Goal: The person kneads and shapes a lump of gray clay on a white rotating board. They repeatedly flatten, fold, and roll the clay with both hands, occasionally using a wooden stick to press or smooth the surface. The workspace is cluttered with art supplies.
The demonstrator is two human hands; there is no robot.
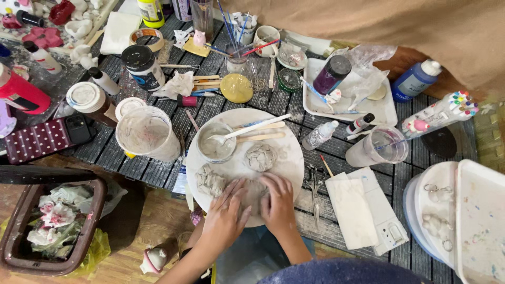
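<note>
Basically, a dark slatted table (131, 163) crowded w/ craft stuff takes up most of the view, a tan cloth (400, 26) draped over its far right. Centre-front sits a round white board (286, 152), dusted grey. At lower left a brown bin (16, 221) holds crumpled tissue. A white tray (381, 110) lies at upper right, w/ a purple-filled jar (330, 74) on it. Left of the board stands a clear plastic cup (147, 134); on the board, a small bowl (214, 143) of grey slip w/ a white tool resting in it, then two separate clay lumps (210, 180) & (261, 156). Both hands are at the board's near edge: left hand (226, 215) & right hand (278, 202) lie flat, fingers together, palms pressing down on a flattened clay piece (253, 192) between & under them; not gripping, just pushing. Scissors (314, 181) lie just right of the board.
</note>
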